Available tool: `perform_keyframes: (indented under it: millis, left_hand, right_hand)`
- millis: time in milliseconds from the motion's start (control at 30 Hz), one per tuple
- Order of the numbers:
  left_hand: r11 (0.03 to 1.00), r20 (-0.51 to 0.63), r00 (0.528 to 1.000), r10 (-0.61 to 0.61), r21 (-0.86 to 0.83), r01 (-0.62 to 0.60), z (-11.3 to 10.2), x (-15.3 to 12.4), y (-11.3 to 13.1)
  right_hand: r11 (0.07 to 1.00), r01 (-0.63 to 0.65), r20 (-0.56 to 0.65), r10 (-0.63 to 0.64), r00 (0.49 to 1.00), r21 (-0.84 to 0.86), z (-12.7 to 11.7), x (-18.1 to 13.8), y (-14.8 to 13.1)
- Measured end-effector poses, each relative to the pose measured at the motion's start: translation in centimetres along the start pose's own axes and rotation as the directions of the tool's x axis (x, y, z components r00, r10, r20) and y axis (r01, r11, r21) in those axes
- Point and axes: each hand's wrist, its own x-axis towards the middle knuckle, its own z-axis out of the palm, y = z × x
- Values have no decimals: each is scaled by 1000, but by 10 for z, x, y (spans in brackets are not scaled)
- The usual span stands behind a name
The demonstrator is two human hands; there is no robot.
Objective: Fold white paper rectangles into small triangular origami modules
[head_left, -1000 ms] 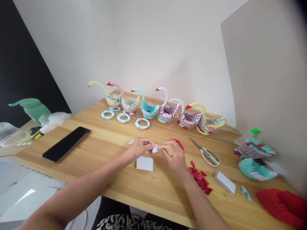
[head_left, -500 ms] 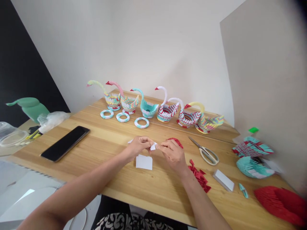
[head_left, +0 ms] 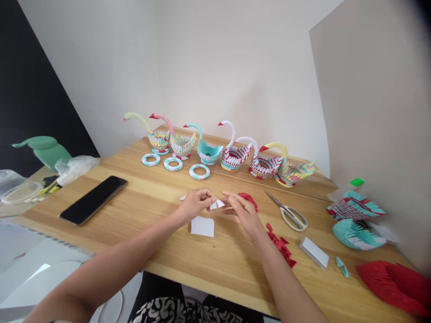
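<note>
Over the middle of the wooden table (head_left: 141, 202), my left hand (head_left: 196, 204) and my right hand (head_left: 240, 210) meet on a small folded white paper piece (head_left: 216, 204). The fingertips of both hands pinch it, left hand from the left, right hand from the right. Just below the hands lies a small stack of white paper slips (head_left: 202, 226). A red paper piece (head_left: 248, 198) pokes out from behind my right hand.
Several paper swans (head_left: 208, 150) and three paper rings (head_left: 174, 163) line the back. A black phone (head_left: 93, 199) lies left. Scissors (head_left: 288, 212), loose red folded pieces (head_left: 281, 248), a white slip stack (head_left: 314, 252) and teal and red paper assemblies (head_left: 357, 224) lie right. A board (head_left: 373, 112) stands at right.
My right fingers have stretched out more over the white piece, which now sits a little higher between the hands. Nothing else on the table has moved.
</note>
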Motion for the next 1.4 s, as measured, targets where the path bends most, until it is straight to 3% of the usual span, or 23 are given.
perform_keyframes:
  millis: [100, 367, 667, 1033, 1167, 1267, 1333, 1400]
  left_hand:
    - [996, 3, 1000, 31, 85, -31, 2, -1, -3]
    - [991, 41, 999, -28, 132, 22, 2, -2, -6]
    - [983, -12, 999, -39, 181, 40, 5, -4, -2]
    - [989, 62, 998, 26, 143, -35, 2, -2, -3]
    - [967, 84, 994, 64, 241, -82, 2, -5, -3]
    - [907, 103, 979, 175, 370, -201, 1, -4, -4]
    - [858, 95, 961, 258, 435, -273, 0, -3, -3]
    - [880, 57, 967, 248, 404, -249, 0, -2, -2]
  right_hand:
    - [991, -102, 21, 101, 995, 83, 3, 0, -1]
    - [992, -122, -53, 124, 991, 40, 5, 2, 2]
    - [997, -60, -33, 58, 998, -47, 4, 4, 7]
    - [987, 5, -30, -10, 999, -163, 2, 3, 4]
    - [913, 104, -7, -116, 993, -394, -2, 1, 0]
    - [803, 235, 46, -251, 967, -547, -2, -1, -3]
    - [760, 294, 72, -311, 948, -580, -1, -1, -4]
    - [761, 315, 60, -343, 937, -567, 0, -1, -5]
